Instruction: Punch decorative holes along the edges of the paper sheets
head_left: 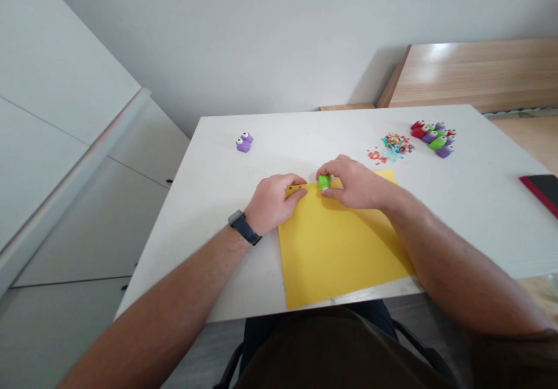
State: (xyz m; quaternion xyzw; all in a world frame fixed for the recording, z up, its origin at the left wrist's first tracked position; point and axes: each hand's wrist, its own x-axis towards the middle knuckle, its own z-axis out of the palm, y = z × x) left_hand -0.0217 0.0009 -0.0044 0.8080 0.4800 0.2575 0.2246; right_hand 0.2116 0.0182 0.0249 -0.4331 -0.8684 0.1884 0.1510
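A yellow sheet of paper (344, 249) lies over the table's front part, with small dark punched marks (295, 187) near its far left corner. My left hand (278, 200), with a dark watch on its wrist, pinches that corner between thumb and fingers. In my right hand (355, 181) is a small green craft punch (324, 182), gripped between thumb and fingers at the sheet's far edge. Whether the paper sits inside the punch's slot cannot be made out.
Two purple punches with googly eyes (244, 142) stand at the back left of the white table (209, 168). Colourful paper cutouts (397, 145) are heaped at the back right, beside several red, green and purple punches (436, 139). A dark red-edged object (543, 191) lies far right.
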